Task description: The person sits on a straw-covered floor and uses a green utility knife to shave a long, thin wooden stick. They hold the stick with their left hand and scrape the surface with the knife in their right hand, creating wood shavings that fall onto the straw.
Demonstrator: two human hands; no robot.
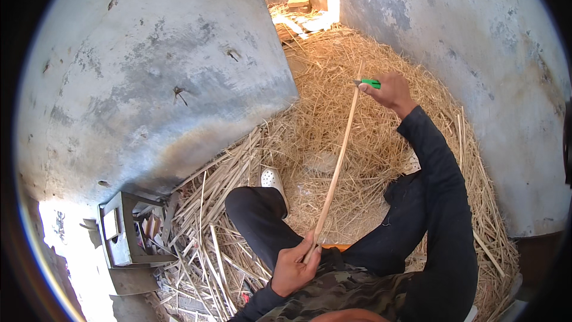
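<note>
A long, thin pale strip that looks like split bamboo slants up and away from my lap. Near its lower end my left hand is closed around it. My right hand, at the end of an outstretched arm, grips a small knife with a green handle. The knife's dark blade lies against the strip close to its far end. Part of the handle is hidden inside my right fist.
Shavings cover the floor ahead. Loose strips are heaped at my left, beside a small wooden box frame holding scraps. Worn plaster walls stand on both sides. A brick lies at the far opening. My white clog is on the floor.
</note>
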